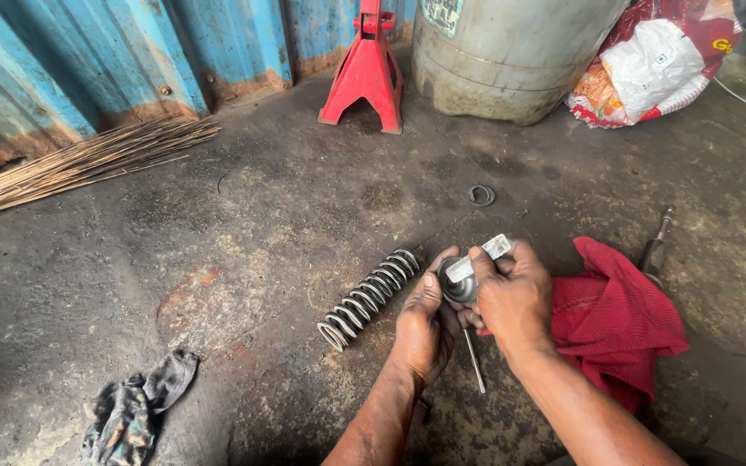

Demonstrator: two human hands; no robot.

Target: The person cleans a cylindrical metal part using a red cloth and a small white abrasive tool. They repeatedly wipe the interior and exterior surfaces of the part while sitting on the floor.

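My left hand (423, 324) grips a round dark metal cap (457, 285) from its left side, low over the grimy concrete floor. My right hand (515, 298) closes on the same cap from the right and pinches a small flat silvery strip (481, 257) against its top. A thin metal rod (475, 361) sticks down from under the cap toward me. A coil spring (369, 298) lies on the floor just left of my left hand.
A red rag (619, 319) lies right of my hands, with a shock absorber rod (656, 246) beyond it. A small ring (481, 195) lies further off. A red jack stand (366, 73), grey drum (511, 56), bag (658, 60), stick broom (79, 164) and dark cloth (135, 406) surround.
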